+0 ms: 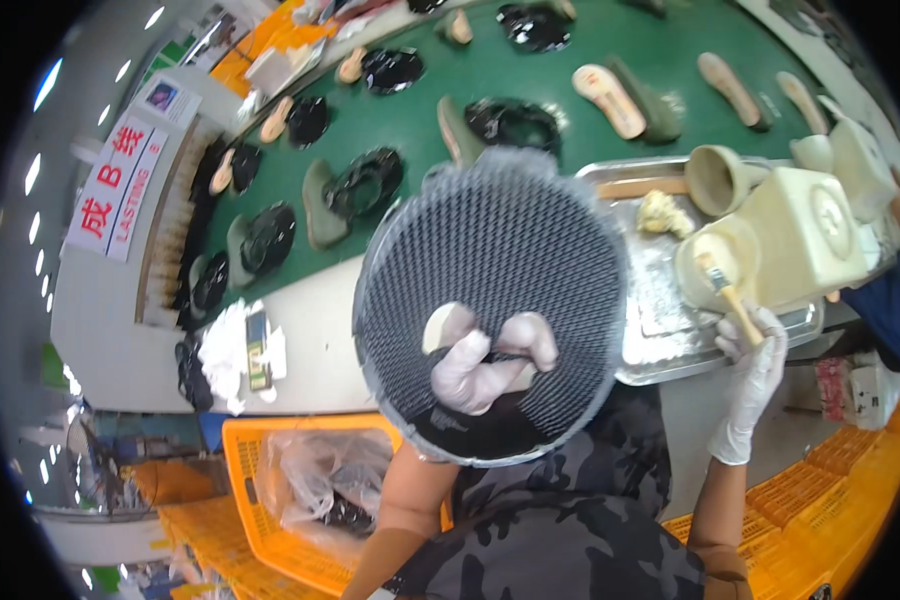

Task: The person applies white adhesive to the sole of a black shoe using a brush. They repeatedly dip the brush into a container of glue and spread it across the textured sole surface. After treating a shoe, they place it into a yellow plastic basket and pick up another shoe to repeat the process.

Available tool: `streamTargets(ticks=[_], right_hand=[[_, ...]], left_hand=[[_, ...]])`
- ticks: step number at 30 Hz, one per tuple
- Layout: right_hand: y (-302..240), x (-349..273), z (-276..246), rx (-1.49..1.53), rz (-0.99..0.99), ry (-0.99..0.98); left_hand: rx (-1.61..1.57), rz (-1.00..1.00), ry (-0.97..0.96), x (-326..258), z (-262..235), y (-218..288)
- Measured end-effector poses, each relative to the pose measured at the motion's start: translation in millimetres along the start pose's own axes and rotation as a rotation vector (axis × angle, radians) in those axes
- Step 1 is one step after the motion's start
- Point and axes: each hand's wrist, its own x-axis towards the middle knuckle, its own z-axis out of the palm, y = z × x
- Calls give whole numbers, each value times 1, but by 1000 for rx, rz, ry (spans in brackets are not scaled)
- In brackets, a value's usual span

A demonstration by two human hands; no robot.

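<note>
One brush point(735, 305) pinched by right fingers point(767, 322), mesh piece point(495, 235) held by left fingers point(462, 375) — partly hiding green surface point(660, 40), cream jug point(815, 245) nearby.

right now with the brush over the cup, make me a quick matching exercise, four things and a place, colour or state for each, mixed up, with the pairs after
Things
1. brush
2. tray
3. left crate
4. plastic bag

Place, colour or state
A. orange
B. inside the left crate
C. held in the gloved right hand
D. silver and shiny

Pairs: 1-C, 2-D, 3-A, 4-B
</note>
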Motion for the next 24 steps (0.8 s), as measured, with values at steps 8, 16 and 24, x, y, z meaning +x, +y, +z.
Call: streamTargets(ticks=[8, 16, 24], right_hand=[[-5, 5, 3, -27, -10, -5], [-9, 5, -11, -10, 39, -52], [-31, -17, -36, -203, -244, 284]], left_hand=[[199, 42, -2, -5, -9, 10], [1643, 252, 127, 1, 22, 27], [2130, 416, -205, 8, 34, 27]])
